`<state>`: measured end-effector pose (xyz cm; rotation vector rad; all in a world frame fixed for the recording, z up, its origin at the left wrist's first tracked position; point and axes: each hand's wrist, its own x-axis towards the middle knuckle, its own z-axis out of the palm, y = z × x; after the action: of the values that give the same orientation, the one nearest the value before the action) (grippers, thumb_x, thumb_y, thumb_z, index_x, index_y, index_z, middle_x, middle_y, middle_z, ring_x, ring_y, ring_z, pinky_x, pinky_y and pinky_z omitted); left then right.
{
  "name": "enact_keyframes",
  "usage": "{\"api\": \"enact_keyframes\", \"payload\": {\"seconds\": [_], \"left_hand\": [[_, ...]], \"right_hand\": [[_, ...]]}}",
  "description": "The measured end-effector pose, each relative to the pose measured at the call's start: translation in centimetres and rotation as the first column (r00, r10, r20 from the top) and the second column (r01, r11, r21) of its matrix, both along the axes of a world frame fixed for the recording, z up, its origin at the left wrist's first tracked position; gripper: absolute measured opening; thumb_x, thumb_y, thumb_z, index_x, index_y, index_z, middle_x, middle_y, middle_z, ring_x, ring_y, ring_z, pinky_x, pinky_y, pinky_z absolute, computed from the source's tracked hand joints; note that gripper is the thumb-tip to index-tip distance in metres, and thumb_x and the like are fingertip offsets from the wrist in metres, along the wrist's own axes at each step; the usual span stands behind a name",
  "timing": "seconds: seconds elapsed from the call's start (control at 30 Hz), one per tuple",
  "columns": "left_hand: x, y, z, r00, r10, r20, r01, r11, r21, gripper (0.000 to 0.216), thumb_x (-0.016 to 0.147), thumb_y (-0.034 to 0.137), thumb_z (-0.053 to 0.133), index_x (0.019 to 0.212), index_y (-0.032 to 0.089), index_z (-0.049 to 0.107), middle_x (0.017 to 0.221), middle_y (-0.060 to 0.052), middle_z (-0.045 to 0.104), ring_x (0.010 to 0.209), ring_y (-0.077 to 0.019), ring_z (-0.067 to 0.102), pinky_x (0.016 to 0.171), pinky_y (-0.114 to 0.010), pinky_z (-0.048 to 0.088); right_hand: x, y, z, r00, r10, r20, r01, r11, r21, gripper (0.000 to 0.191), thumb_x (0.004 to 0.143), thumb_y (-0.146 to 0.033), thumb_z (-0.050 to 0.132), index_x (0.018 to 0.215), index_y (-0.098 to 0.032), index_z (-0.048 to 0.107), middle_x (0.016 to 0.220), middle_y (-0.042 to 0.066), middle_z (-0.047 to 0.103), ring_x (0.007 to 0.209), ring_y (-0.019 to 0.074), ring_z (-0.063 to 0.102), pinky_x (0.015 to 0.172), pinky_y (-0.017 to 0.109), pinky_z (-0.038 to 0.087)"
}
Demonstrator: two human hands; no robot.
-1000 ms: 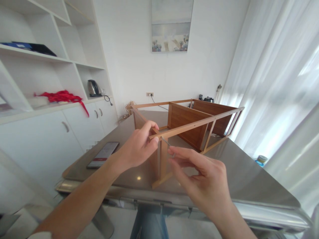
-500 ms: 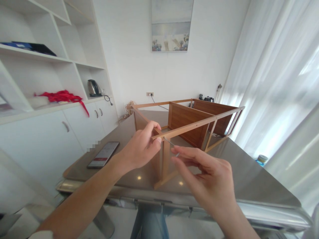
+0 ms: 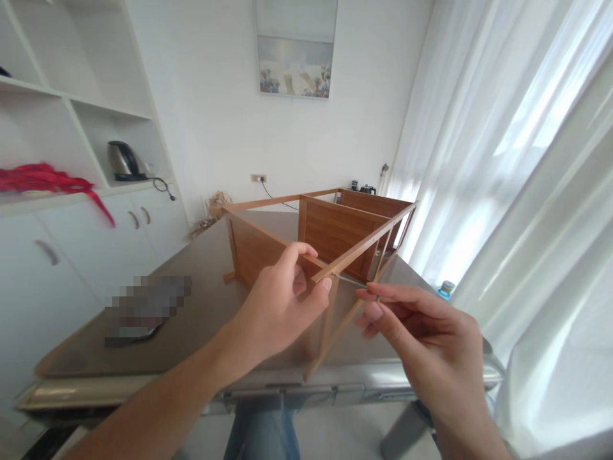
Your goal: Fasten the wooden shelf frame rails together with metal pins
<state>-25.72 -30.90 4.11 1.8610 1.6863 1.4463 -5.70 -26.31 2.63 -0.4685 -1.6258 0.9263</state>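
Hex key (image 3: 350, 281) reaches leftward from right hand (image 3: 431, 332) to near end of wooden rail (image 3: 366, 246), crosswise to its length; right fingers pinch key's bent end; left hand (image 3: 282, 303) pinches rail end beside key tip; swing room rightward, above worktop (image 3: 208, 284); front edge close below.

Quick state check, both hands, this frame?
Left hand: closed on the near corner of the wooden frame.
Right hand: closed, thumb and fingers pinching a thin metal tool.
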Motion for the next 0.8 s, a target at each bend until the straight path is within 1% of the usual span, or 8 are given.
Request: {"api": "enact_keyframes", "payload": {"seconds": [0.1,0.23,0.33,0.43,0.5,0.6,0.67,0.8], "left_hand": [[1.2,0.3,-0.3,0.994,-0.085,0.074,0.086,0.996,-0.007,0.040,0.093,0.046,0.062,0.125,0.027,0.046,0.092,0.001,0.071,0.079,-0.0163,0.069,0.071,-0.027,0.052],[1.1,0.0,-0.7,0.991,-0.132,-0.012,0.132,0.991,0.038,0.051,0.093,0.043,0.062,0.137,0.024,0.044,0.070,0.007,0.057,0.062,-0.0130,0.059,0.060,-0.024,0.046],[-0.5,0.0,-1.0,0.992,-0.056,-0.111,0.082,0.966,0.247,0.051,0.094,0.038,0.060,0.140,0.020,0.047,0.060,0.010,0.039,0.050,-0.0104,0.040,0.051,-0.025,0.034],[-2.3,0.7,-0.3,0.990,0.073,-0.122,-0.001,0.862,0.507,0.035,0.095,0.031,0.057,0.127,0.019,0.059,0.059,0.008,0.037,0.051,-0.0108,0.037,0.054,-0.027,0.034],[-2.9,1.3,1.1,0.982,0.119,-0.148,-0.010,0.813,0.583,0.024,0.094,0.029,0.056,0.114,0.019,0.066,0.058,0.007,0.038,0.052,-0.0107,0.038,0.056,-0.027,0.034],[-2.6,2.1,4.1,0.948,0.104,-0.302,0.067,0.860,0.506,0.016,0.093,0.029,0.059,0.097,0.018,0.069,0.054,0.008,0.038,0.049,-0.0090,0.037,0.054,-0.026,0.033],[-1.9,2.4,5.8,0.918,-0.013,-0.397,0.174,0.912,0.372,0.022,0.096,0.033,0.056,0.089,0.017,0.070,0.056,0.006,0.048,0.051,-0.0085,0.043,0.054,-0.025,0.034],[-1.0,3.0,7.0,0.878,-0.127,-0.461,0.255,0.940,0.227,0.033,0.097,0.044,0.054,0.085,0.018,0.072,0.060,0.003,0.057,0.058,-0.0111,0.052,0.059,-0.026,0.038]], "right_hand": [[1.2,0.1,0.2,1.000,-0.002,-0.030,0.001,0.999,-0.036,0.013,0.087,-0.021,0.079,0.099,-0.025,0.080,0.086,0.003,0.082,0.059,0.0118,0.073,0.057,0.018,0.064],[2.1,0.1,0.2,0.999,-0.006,-0.049,0.003,0.997,-0.072,0.013,0.086,-0.024,0.081,0.099,-0.024,0.080,0.076,0.002,0.079,0.056,0.0123,0.072,0.054,0.019,0.062],[2.1,0.0,0.2,0.999,-0.004,-0.045,0.000,0.995,-0.098,0.013,0.086,-0.026,0.082,0.098,-0.024,0.080,0.069,0.001,0.077,0.054,0.0122,0.071,0.053,0.018,0.061],[1.9,0.0,0.2,0.999,-0.006,-0.043,0.002,0.995,-0.100,0.012,0.086,-0.028,0.081,0.097,-0.023,0.080,0.068,0.001,0.076,0.055,0.0125,0.071,0.054,0.019,0.061],[1.8,0.0,0.2,0.999,-0.008,-0.037,0.005,0.996,-0.092,0.012,0.086,-0.028,0.081,0.097,-0.023,0.079,0.069,0.001,0.076,0.056,0.0129,0.071,0.054,0.019,0.061],[2.0,0.1,0.1,0.999,-0.041,0.000,0.041,0.997,-0.065,0.013,0.086,-0.029,0.080,0.098,-0.024,0.079,0.070,0.001,0.076,0.055,0.0134,0.071,0.053,0.019,0.061],[2.3,0.3,-0.1,0.994,-0.106,0.040,0.107,0.994,-0.029,0.013,0.086,-0.031,0.080,0.097,-0.025,0.079,0.069,0.002,0.076,0.054,0.0142,0.071,0.053,0.018,0.061],[2.8,1.1,-1.0,0.971,-0.204,0.122,0.197,0.978,0.066,0.019,0.080,-0.036,0.083,0.096,-0.026,0.080,0.070,0.002,0.076,0.056,0.0197,0.074,0.050,0.020,0.063]]}}
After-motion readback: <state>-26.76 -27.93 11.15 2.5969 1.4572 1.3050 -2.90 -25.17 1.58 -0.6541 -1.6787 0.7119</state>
